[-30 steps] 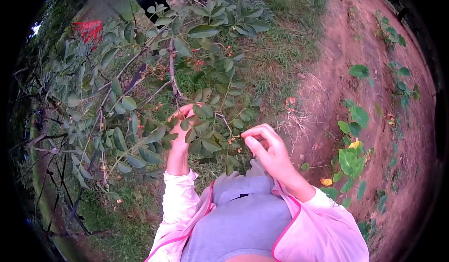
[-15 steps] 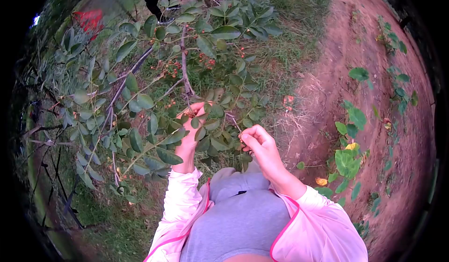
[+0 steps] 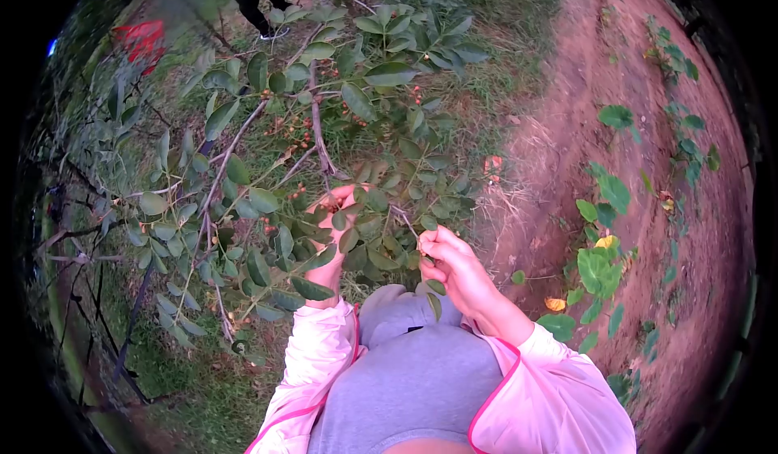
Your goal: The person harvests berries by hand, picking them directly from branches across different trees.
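Note:
A leafy branch (image 3: 318,122) with small red berries (image 3: 354,113) hangs in front of me. My left hand (image 3: 334,211) is among the leaves, its fingers curled around a small bunch of reddish berries (image 3: 331,203); leaves cover part of the hand. To the right, my right hand (image 3: 455,269) pinches at the tip of a thin twig (image 3: 405,216), thumb and forefinger pressed together. Anything small between those fingertips is hidden. A green leaf (image 3: 434,306) hangs just below the right fingers.
Another person's dark-clothed legs (image 3: 255,4) show beyond the branch. Something red (image 3: 140,42) is at the upper left. Grass (image 3: 502,40) borders bare reddish soil (image 3: 539,243), where broad-leaved plants (image 3: 600,271) grow on the right. Dark thin branches (image 3: 105,300) crowd the left edge.
The left-side leafy stems have swung slightly right and down. My right hand has turned a little and dropped slightly, with its lower fingers now more visible. My left hand stays nearly in place.

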A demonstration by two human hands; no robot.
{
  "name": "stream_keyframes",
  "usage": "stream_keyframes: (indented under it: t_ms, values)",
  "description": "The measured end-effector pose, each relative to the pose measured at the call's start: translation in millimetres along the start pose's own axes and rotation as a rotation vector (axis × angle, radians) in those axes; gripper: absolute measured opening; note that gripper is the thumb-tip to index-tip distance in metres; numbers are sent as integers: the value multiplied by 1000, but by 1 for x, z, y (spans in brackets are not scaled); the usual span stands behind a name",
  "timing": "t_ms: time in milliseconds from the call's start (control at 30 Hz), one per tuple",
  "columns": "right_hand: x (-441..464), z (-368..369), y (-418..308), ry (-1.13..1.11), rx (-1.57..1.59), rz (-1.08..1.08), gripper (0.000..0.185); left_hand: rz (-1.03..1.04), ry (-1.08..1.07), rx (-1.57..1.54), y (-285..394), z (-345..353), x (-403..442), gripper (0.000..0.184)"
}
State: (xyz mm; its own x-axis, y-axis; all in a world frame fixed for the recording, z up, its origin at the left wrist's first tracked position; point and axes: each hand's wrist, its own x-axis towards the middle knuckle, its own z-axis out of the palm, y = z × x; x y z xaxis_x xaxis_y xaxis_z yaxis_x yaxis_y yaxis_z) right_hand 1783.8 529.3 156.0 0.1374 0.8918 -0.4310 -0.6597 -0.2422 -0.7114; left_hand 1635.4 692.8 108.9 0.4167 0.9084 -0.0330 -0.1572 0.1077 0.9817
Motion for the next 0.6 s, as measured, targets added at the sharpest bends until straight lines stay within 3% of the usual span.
stream_keyframes:
  t_ms: [600]
  values:
    - [1,15,-17,-28,-145,213,9,-12,21,2,7,-8,1,28]
